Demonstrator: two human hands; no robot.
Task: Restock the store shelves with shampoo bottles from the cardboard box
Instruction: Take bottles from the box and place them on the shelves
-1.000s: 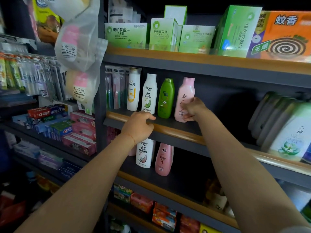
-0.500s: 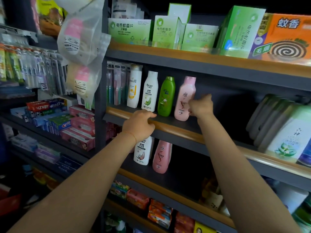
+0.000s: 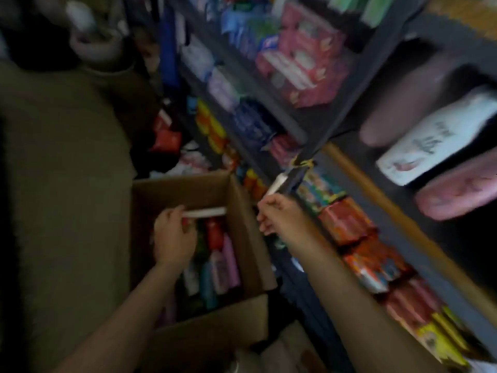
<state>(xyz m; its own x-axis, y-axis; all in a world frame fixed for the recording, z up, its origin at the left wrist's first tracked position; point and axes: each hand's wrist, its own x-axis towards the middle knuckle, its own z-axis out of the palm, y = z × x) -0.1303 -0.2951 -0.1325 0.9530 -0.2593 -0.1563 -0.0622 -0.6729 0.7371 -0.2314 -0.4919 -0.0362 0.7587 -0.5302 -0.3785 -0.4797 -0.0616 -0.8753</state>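
Note:
The view is blurred and tilted down at an open cardboard box (image 3: 243,238) on the floor. Several shampoo bottles (image 3: 223,262) lie inside it, pink, red and green among them. My left hand (image 3: 173,238) is inside the box, its fingertips curled on a white bottle (image 3: 205,212) near the far wall. My right hand (image 3: 277,218) hovers just outside the box's right wall with loosely curled fingers and holds nothing. On the shelf at the right stand a white bottle (image 3: 435,141) and pink bottles (image 3: 457,189).
Dark shelving with a wooden front edge (image 3: 390,211) runs along the right. Red and orange packs (image 3: 349,222) fill the lower shelf, and pink boxes (image 3: 304,55) sit further up. Another cardboard flap (image 3: 209,337) lies close to me. A bare floor strip (image 3: 67,184) is at left.
My head has swung down from the shelf to the box. Both hands left the shelf; the right let go of the pink bottle, and the left now reaches into the box.

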